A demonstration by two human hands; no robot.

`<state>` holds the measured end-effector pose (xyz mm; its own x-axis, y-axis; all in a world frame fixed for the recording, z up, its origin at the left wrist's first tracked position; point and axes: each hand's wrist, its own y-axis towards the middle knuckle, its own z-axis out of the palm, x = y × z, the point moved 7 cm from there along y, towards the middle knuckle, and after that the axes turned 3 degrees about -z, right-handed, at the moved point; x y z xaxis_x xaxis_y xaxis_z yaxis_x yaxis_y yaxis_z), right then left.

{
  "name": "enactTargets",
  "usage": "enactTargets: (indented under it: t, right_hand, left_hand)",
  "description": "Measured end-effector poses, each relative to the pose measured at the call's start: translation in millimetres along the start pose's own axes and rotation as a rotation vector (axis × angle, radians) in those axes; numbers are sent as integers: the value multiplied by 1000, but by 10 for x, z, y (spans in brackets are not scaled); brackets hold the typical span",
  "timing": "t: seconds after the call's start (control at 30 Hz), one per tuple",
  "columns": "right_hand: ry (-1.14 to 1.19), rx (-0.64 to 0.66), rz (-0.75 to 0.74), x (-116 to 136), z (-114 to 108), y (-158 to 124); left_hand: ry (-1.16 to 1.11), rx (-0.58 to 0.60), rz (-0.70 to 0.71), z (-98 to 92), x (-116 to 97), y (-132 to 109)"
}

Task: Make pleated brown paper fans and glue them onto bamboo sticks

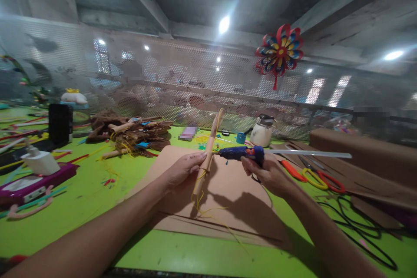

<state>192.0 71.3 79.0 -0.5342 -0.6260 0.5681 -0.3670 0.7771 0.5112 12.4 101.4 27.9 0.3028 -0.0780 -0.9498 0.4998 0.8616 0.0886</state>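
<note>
Closed round a rolled brown paper tube (213, 137), my left hand (187, 167) keeps it tilted upward over the table. Yellow string (204, 170) is wound about the tube, and loose ends trail below it. My right hand (269, 173) grips a blue hot glue gun (239, 153), its nozzle pointing left at the tube near my left fingertips. Whether the nozzle touches the tube I cannot tell. A long translucent glue stick (312, 153) sticks out of the gun's back. Below both hands lie brown paper sheets (241, 213).
Scissors (325, 180) and an orange-handled cutter (293, 170) lie right, near a black cable (365, 230). A brown bundle (140, 134), a phone (60, 124) and a power strip (39, 184) are left. A white pot (262, 132) stands behind, before a perforated screen (182, 82).
</note>
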Motion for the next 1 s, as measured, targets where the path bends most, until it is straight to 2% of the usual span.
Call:
enactTargets:
  t: [0.6,0.8,1.0]
  right_hand:
    - [96,58,-53,86,40,-53]
    - [77,-24,-71,102,-28,-26]
    - [66,-34,-74,80,-23,-24]
  left_hand:
    - [2,-34,-25,3,-27,-4]
    - [12,-20,-15,-12,-13,9]
    - [11,-34,-48,-18,13,14]
